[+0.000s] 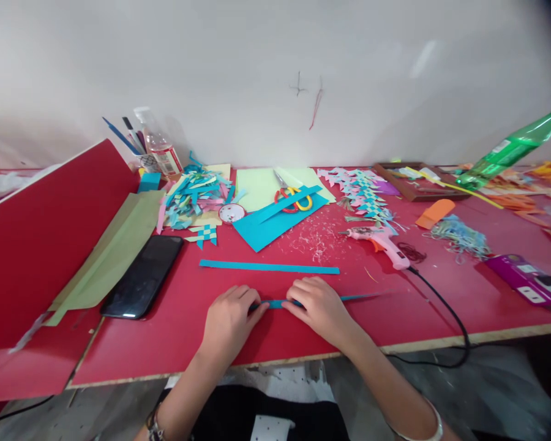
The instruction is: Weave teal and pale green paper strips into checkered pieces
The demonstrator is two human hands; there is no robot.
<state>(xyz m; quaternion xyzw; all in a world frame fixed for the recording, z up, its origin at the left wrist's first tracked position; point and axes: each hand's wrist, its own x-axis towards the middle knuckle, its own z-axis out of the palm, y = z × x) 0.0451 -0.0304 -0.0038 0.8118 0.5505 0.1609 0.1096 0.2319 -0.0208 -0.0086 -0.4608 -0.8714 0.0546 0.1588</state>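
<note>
My left hand [232,318] and my right hand [319,306] rest side by side on the red table [188,343], near its front edge. Both pinch a narrow blue paper strip [280,303] that lies flat between them. Its right end [362,297] sticks out past my right hand. A second, wider blue strip [269,267] lies loose just beyond my hands.
A black phone [142,277] and green paper [112,251] lie at left beside a red board [41,239]. Behind are blue sheets with scissors [291,196], paper scraps [197,196], woven pieces [362,196], a pink glue gun [381,240] with its cord, a green bottle [509,150].
</note>
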